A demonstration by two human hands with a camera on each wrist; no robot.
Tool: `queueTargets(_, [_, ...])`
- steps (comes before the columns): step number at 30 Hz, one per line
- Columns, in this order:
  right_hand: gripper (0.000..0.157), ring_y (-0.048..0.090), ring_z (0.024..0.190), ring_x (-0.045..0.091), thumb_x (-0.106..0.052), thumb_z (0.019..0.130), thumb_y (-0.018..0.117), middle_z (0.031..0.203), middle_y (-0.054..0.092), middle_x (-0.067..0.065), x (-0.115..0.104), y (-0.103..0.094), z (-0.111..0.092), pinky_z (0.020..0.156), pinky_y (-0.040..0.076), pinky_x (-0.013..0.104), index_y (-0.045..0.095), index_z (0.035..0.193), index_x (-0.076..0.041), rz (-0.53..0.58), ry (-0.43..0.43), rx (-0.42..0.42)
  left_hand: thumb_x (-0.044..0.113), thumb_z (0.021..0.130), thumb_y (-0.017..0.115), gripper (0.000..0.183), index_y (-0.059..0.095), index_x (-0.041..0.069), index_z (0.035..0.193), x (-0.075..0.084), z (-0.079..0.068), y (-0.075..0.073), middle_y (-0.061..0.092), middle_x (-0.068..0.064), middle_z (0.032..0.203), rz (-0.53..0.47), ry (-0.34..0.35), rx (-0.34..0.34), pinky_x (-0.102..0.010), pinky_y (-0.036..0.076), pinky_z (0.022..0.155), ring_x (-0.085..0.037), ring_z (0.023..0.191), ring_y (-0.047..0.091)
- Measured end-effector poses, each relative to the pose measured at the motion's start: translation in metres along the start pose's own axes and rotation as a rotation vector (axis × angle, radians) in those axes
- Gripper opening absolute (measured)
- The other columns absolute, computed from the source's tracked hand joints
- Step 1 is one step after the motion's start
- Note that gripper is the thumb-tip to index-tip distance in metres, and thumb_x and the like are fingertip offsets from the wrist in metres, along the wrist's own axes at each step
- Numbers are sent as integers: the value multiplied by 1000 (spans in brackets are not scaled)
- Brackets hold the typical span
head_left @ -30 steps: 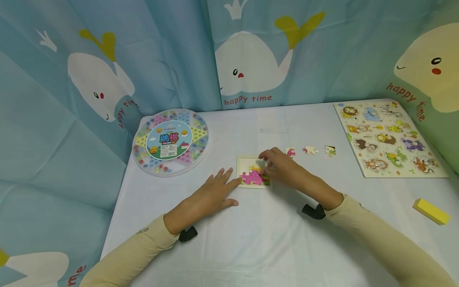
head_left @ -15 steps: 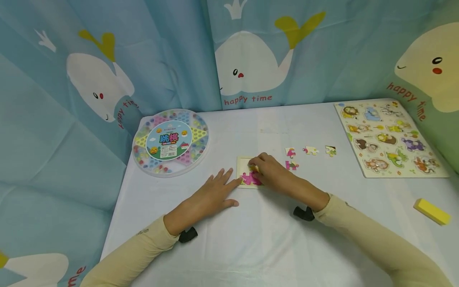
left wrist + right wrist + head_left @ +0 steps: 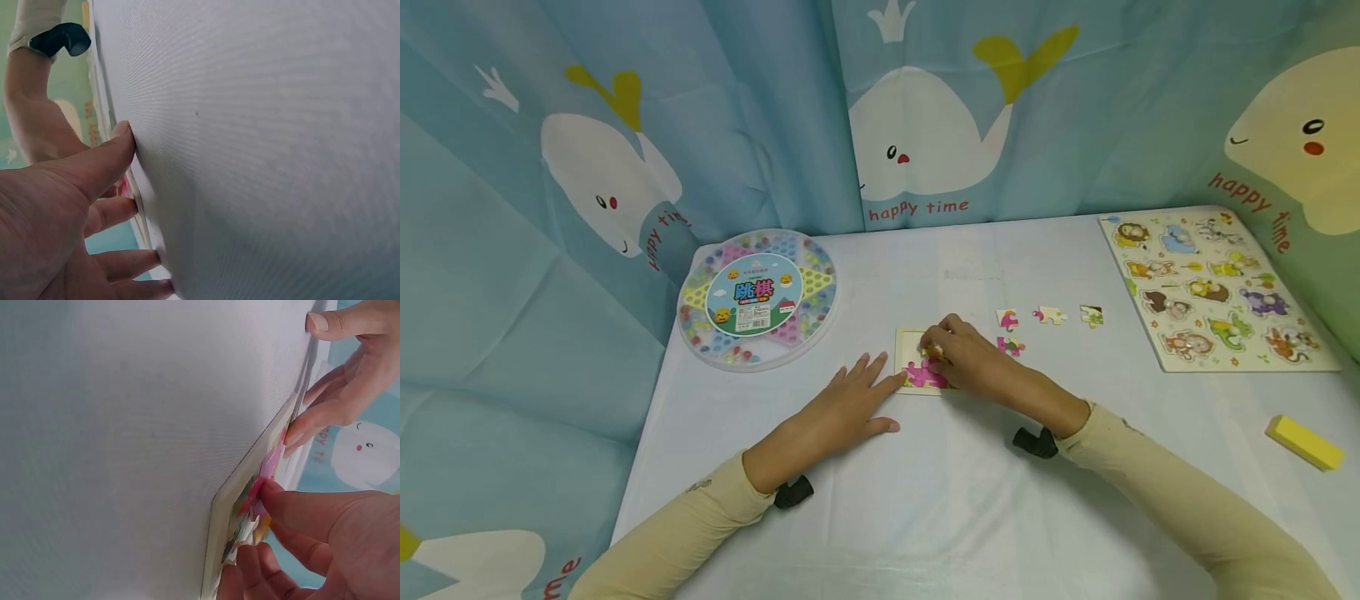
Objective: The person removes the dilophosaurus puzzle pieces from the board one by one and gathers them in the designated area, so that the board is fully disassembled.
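Observation:
A small jigsaw tray (image 3: 910, 340) with a pale frame lies mid-table, its lower part filled with pink assembled pieces (image 3: 917, 375). My left hand (image 3: 842, 408) lies with fingers spread, its index fingertip on the tray's left side. Over the tray's right half, my right hand (image 3: 976, 363) pinches a puzzle piece (image 3: 248, 531), which looks tilted above its neighbours in the right wrist view. The right thumb (image 3: 273, 487) touches the pink area there. My right hand hides much of the tray in the head view.
Loose pieces lie right of the tray: a pink one (image 3: 1011, 346), another pink one (image 3: 1008, 318), a white one (image 3: 1049, 314) and a dark-green one (image 3: 1092, 315). A round marble board game (image 3: 756, 297), an animal puzzle board (image 3: 1217, 292) and a yellow block (image 3: 1303, 442) stand around.
My right hand has moved left and inward over the tray, uncovering a loose pink piece beside it, and has since stayed almost in place. The left hand has not moved.

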State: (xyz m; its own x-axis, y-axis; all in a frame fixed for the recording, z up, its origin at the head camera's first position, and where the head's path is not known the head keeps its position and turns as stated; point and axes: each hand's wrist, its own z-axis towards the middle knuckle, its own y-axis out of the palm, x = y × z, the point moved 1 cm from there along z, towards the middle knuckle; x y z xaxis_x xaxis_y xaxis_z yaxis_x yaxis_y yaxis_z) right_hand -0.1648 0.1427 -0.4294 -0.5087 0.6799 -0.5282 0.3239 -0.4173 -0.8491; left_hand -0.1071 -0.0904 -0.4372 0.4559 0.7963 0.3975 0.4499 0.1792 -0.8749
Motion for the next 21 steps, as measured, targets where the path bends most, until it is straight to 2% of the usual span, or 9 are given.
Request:
queueTargets(7, [29, 64, 98, 27, 0, 95, 75, 110, 66, 13, 1, 1, -1, 87, 58, 42, 65, 121, -7, -29, -48, 27, 46, 103, 65, 71, 41, 18, 164, -1, 0, 1, 23, -19, 174, -2, -1, 5, -65, 25, 125, -45, 160, 19])
queueTargets(11, [24, 68, 95, 24, 1, 96, 74, 105, 68, 8, 1, -6, -4, 86, 60, 41, 69, 119, -7, 18, -62, 51, 45, 104, 65, 70, 42, 18, 164, 0, 0, 1, 24, -20, 174, -2, 4, 13, -65, 25, 125, -46, 160, 19])
queueTargets(16, [27, 68, 98, 25, 8, 97, 70, 106, 71, 9, 5, -34, -13, 89, 60, 43, 71, 122, -1, 73, -49, 109, 45, 104, 65, 70, 41, 18, 164, 0, 0, 2, 23, -20, 174, 1, 3, 11, -65, 25, 124, -46, 160, 19])
queueTargets(21, [21, 71, 98, 30, 1, 102, 65, 111, 73, 15, 25, -67, -29, 81, 59, 40, 64, 123, 1, 106, 91, 129, 45, 103, 66, 72, 40, 18, 164, 0, 1, 2, 21, -19, 174, -5, -5, 3, -65, 23, 125, -45, 161, 17])
